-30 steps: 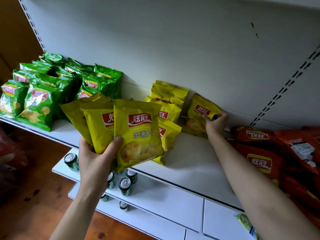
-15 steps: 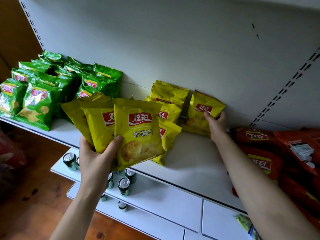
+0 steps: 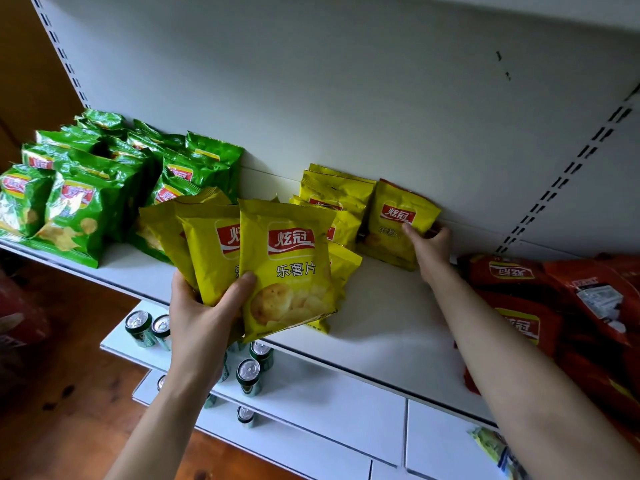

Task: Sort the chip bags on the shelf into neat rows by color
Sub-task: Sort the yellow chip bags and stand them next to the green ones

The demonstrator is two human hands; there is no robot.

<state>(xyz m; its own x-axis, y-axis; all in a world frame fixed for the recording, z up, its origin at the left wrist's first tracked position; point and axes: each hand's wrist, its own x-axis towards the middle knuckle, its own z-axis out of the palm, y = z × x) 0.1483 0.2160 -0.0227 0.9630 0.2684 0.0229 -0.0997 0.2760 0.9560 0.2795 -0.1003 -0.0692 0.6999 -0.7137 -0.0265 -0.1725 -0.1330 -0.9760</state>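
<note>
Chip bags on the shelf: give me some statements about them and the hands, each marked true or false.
1. The left hand holds several yellow bags fanned out. True.
2. The green bags sit at the right end of the shelf. False: they are at the left end; the red bags are at the right.
3. The right hand touches a yellow bag standing against the back panel. True.
4. The cans stand among the red bags. False: they stand on a lower shelf.
</note>
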